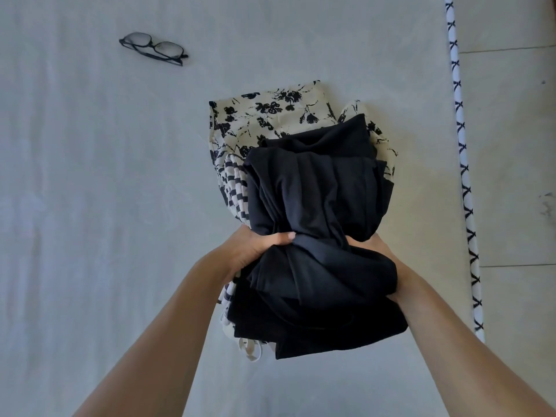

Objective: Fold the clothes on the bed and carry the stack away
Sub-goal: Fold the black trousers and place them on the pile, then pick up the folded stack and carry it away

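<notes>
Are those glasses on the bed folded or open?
Folded: the glasses lie flat on the bed sheet, temples tucked behind the lenses.

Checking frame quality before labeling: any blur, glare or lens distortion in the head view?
Head view: soft, even light, no glare and only faint shadows on the bed sheet; glasses and both hands are sharp; the black top garment is so dark its folds barely show; wide-angle bending curves the patterned bed edge trim.
</notes>
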